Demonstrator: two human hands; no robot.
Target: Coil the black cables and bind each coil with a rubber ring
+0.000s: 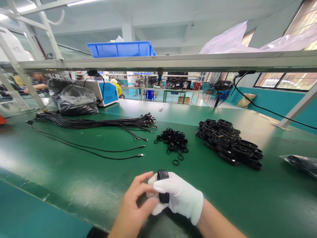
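My right hand (182, 195), in a white glove, is closed around a coiled black cable (163, 175) and holds it upright over the front of the bench. From the left, my bare left hand (138, 198) meets the same coil, its thumb and bent fingers at the coil's side; the fingertips are slightly blurred and partly behind the glove. Just beyond the hands lies a pile of small black rubber rings (174, 138), with a loose ring (175, 162) on the near side. Straight black cables (99, 123) lie bundled at the left, their plugs pointing right.
Finished-looking coils of black cable (228, 140) are heaped at the right. A plastic bag (300, 163) lies at the far right edge. Behind the cables sit a dark-filled clear bag (78, 99) and a blue-and-white machine (107, 92). A shelf (173, 61) carrying a blue bin (121, 49) spans overhead.
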